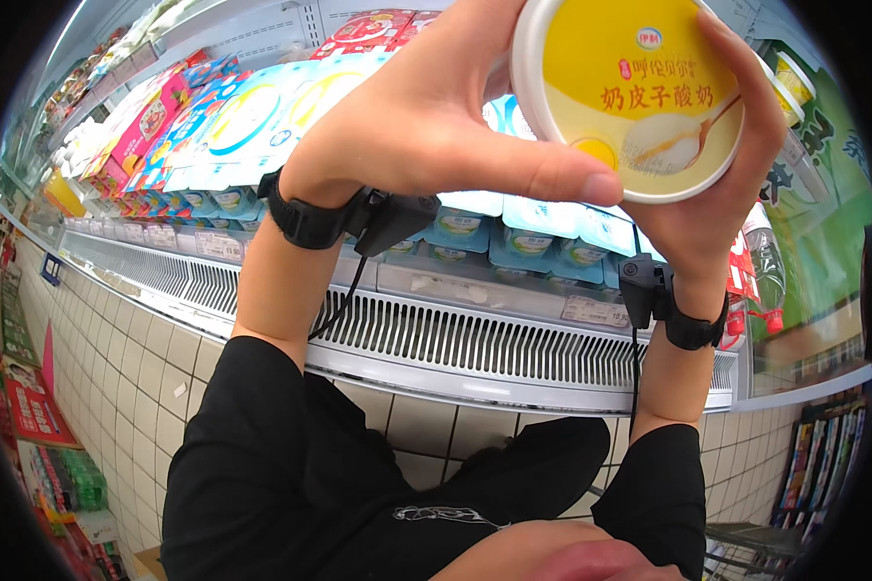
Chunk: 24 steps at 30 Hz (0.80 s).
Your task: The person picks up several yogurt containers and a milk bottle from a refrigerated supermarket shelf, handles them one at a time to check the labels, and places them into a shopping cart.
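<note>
A round yogurt tub with a yellow and cream printed lid and a white rim is held up at the top right, its lid turned towards me. My left hand grips its left side, with the thumb along the lower edge of the lid. Around the right side curl the fingers of my right hand, and the palm lies under the lower right edge. Both wrists wear black straps with small cabled devices. Behind and below the tub stand light blue packs of yogurt cups on the chiller shelf.
The refrigerated display case has a slotted metal air grille along its front edge. Pink cartons stand at the left, more tubs at the right. A clear plastic bottle stands upside down near my right wrist. Below lies a tiled floor.
</note>
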Motion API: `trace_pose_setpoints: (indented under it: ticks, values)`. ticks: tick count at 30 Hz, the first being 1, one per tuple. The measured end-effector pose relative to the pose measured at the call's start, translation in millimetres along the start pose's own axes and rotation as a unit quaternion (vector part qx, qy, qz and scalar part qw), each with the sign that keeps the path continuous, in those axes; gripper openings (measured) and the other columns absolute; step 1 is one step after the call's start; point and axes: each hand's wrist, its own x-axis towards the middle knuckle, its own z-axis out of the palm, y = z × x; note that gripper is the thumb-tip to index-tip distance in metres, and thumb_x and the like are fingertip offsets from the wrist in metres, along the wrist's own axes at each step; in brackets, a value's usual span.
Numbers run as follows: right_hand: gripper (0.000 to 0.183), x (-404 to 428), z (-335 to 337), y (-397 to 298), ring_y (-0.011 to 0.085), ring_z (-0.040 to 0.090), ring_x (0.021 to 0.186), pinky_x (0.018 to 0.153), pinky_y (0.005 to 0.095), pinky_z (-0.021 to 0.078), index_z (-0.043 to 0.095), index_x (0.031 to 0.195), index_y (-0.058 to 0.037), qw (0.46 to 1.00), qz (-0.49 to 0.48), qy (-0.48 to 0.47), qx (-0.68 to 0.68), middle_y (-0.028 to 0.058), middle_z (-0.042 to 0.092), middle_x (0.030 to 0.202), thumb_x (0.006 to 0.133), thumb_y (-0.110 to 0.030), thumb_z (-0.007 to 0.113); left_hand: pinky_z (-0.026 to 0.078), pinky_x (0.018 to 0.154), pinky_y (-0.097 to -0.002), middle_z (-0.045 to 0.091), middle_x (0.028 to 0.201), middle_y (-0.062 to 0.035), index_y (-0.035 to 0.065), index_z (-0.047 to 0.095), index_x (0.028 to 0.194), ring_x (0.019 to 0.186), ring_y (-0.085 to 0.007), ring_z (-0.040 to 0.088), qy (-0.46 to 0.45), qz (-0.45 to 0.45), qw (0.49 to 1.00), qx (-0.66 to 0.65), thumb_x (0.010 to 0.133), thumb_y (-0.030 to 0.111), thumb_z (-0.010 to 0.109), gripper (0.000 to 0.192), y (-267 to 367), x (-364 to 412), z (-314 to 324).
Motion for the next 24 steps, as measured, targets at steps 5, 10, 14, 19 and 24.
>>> trace_pose_setpoints:
  ticks: [5, 10, 14, 19, 24]
  values:
    - [0.101, 2.2, -0.6, 10.2, 0.0266, 0.059, 0.113, 0.093, 0.0362, 0.0531, 0.033, 0.142, 0.0021, 0.998, -0.063, -0.015, -0.017, 0.0184, 0.049, 0.127, 0.065, -0.014, 0.096, 0.027, 0.12, -0.045, 0.035, 0.154, -0.0223, -0.001, 0.009, 0.159, 0.145, -0.0307, 0.034, 0.046, -0.017, 0.997, -0.057, 0.071, 0.016, 0.088, 0.12, 3.3, -3.6, 5.3]
    - [0.102, -4.4, -2.4, 8.3, 0.0269, 0.059, 0.115, 0.095, 0.0353, 0.0521, 0.033, 0.142, 0.0025, 0.999, -0.022, -0.023, -0.038, 0.0188, 0.049, 0.128, 0.064, -0.015, 0.097, 0.026, 0.12, -0.0457, 0.033, 0.156, -0.0234, -0.0014, 0.011, 0.159, 0.146, -0.0327, 0.031, -0.004, -0.026, 0.996, 0.083, 0.072, 0.023, 0.09, 0.119, 12.9, -1.1, 0.8]
    - [0.102, -8.6, 1.0, 5.8, 0.0266, 0.057, 0.118, 0.098, 0.0358, 0.0506, 0.033, 0.142, 0.0021, 0.997, 0.004, -0.029, -0.068, 0.0189, 0.048, 0.129, 0.064, -0.014, 0.097, 0.023, 0.121, -0.0456, 0.031, 0.155, -0.0243, -0.002, 0.012, 0.158, 0.147, -0.0328, 0.029, 0.01, -0.086, 0.991, 0.101, 0.073, 0.027, 0.09, 0.119, 1.5, -8.9, -10.0]
    - [0.105, -14.5, 5.6, 11.8, 0.0277, 0.053, 0.126, 0.103, 0.0376, 0.0481, 0.032, 0.145, 0.0008, 0.996, 0.078, -0.038, 0.004, 0.0188, 0.045, 0.139, 0.063, -0.012, 0.097, 0.025, 0.12, -0.0413, 0.034, 0.153, -0.0213, -0.0009, 0.01, 0.159, 0.145, -0.0295, 0.032, 0.01, -0.072, 0.997, -0.023, 0.076, 0.022, 0.088, 0.116, 5.3, -7.4, -6.0]
    - [0.098, -15.8, 4.0, 13.5, 0.0254, 0.057, 0.122, 0.102, 0.0361, 0.0495, 0.038, 0.143, -0.0008, 0.997, 0.068, -0.028, 0.003, 0.0164, 0.051, 0.135, 0.064, -0.013, 0.096, 0.031, 0.117, -0.0405, 0.038, 0.149, -0.0201, 0.0, 0.016, 0.157, 0.141, -0.0273, 0.038, 0.079, -0.126, 0.988, 0.033, 0.074, 0.016, 0.089, 0.112, 16.9, 0.4, 17.0]
